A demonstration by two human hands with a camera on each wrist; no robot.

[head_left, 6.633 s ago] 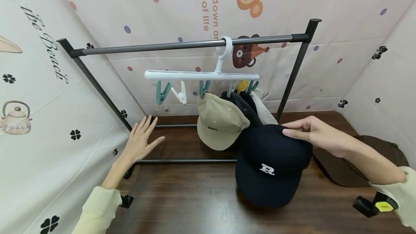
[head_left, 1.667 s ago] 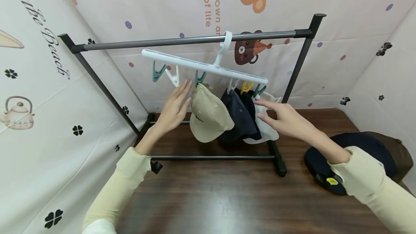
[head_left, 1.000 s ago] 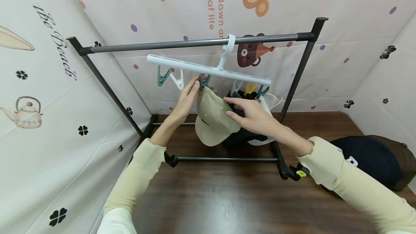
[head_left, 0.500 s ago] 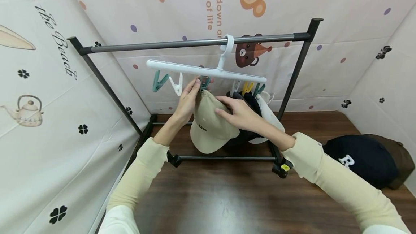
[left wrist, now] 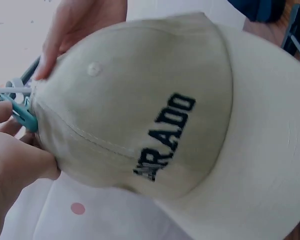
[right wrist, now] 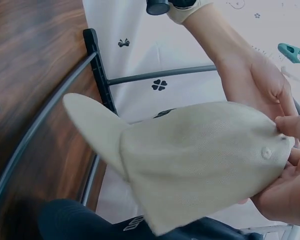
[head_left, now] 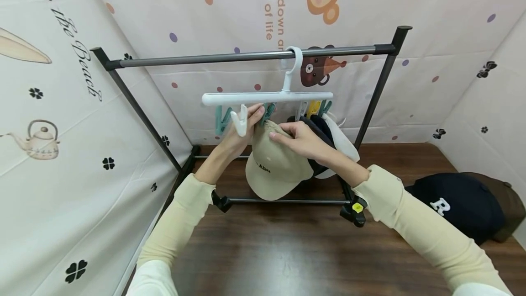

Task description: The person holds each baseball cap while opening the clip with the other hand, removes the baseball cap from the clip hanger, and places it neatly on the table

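Observation:
A beige baseball cap with dark lettering hangs by its crown from a green clip on the white hanger. My left hand pinches that clip; in the left wrist view the thumb and fingers are at the teal clip's handles. My right hand grips the cap's crown just below the clip. The right wrist view shows both hands meeting at the top of the cap, its brim pointing away. Part of the left hand is hidden behind a white clip.
Dark caps and a white cap hang close on the right, under grey, yellow and green clips. A black rack carries the hanger. Another green clip hangs left. A navy cap and a brown cap lie on the floor.
Earlier, the right hand let go of the navy cap, now lying at right. Both hands came to the beige cap, left to its clip, right to its crown. The tilted hanger has levelled.

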